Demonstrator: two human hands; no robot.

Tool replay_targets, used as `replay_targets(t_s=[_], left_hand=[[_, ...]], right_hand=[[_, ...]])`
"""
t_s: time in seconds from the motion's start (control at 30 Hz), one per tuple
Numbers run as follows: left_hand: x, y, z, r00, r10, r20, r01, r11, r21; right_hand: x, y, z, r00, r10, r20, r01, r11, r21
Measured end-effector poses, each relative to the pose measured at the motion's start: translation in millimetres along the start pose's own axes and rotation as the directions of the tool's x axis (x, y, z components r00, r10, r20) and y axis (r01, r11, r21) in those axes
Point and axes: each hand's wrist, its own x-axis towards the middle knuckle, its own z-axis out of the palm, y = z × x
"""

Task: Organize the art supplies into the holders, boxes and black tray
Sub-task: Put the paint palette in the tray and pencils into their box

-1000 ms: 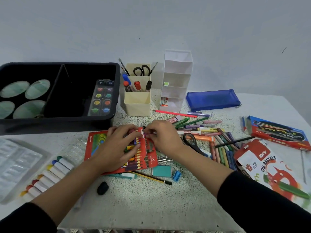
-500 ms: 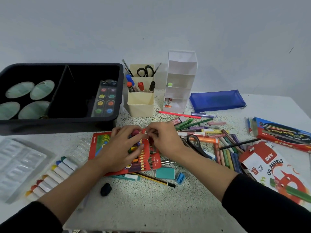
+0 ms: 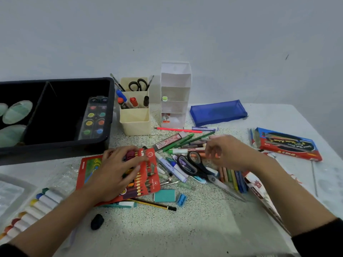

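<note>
The left hand (image 3: 118, 169) lies flat on the red pencil pack (image 3: 89, 167), fingers spread and nearly straight, pressing on it and hiding most of the pencils inside; a dark red item under the fingertips cannot be identified. The pack lies flat near the middle of the table (image 3: 185, 230), just in front of the black tray (image 3: 111, 108). The right hand (image 3: 228, 153) hovers above the loose pile of pencils and markers (image 3: 185, 141) with fingers loosely curled and nothing visibly held, though its outline is blurred. The right forearm covers part of the pile and the near end of the pastel box (image 3: 259, 190), whose lower portion is lost behind the sleeve. The tray is cut off by the left edge of the frame; its right compartment holds a paint palette (image 3: 93, 119) leaning against the wall, and its left compartment holds pale green discs (image 3: 17, 112), only partly in view. A row of paint sticks (image 3: 42, 201) and a clear plastic insert (image 3: 11, 191) run out of frame at lower left. The scissors (image 3: 196, 167) lie on top of the pile between the two hands. Behind it stand the cream holder (image 3: 134, 119), with markers and a second pair of scissors, and the white tiered holder (image 3: 175, 95); the small items in its shelves are too small to identify. A blue pouch (image 3: 218, 113) and a red and blue box (image 3: 287, 145) lie toward the right edge. A stretch of bare speckled tabletop lies between the forearms, with only a black lump (image 3: 97, 222) on its left margin.
</note>
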Motion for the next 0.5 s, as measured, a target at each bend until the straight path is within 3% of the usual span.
replay_targets(t_s=[0.13,0.37,0.5], left_hand=[[2,0,0,1.000,0.003,0.013,-0.003,1.000,0.002],[1,1,-1,1.000,0.006,0.013,-0.006,1.000,0.003],[2,2,-2,1.000,-0.003,0.023,0.003,1.000,-0.003]], right_hand=[[-8,34,7,0.992,0.120,0.024,-0.117,0.989,-0.093],[-6,42,22,0.993,0.115,0.002,-0.114,0.992,-0.045],[1,15,20,0.982,-0.014,-0.190,0.008,0.999,-0.032]])
